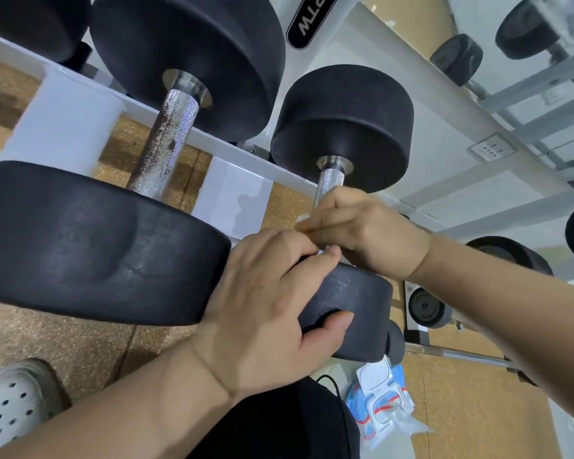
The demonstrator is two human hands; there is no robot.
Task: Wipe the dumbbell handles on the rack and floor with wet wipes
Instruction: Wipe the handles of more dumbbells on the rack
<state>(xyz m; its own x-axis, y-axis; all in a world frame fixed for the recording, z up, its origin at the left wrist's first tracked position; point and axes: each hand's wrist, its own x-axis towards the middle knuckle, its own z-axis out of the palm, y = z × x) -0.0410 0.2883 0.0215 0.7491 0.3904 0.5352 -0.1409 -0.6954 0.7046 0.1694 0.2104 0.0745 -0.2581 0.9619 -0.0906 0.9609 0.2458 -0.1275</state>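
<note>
Left hand (272, 293) up close, clamped over the near head of the smaller dumbbell (343, 127) on the rack (63, 104).
We see its fingers curled over the rim, thumb on the end face; our right hand (362, 226) wraps a wet wipe (301, 218) round that dumbbell's handle (330, 180). We count two hands, two knurled handles, one wipe pack (381, 402) on the floor (63, 342).

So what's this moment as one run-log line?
step: wiping dumbbell handle | left hand: holds dumbbell head | right hand: grips wipe round handle | wipe pack: on floor
</note>
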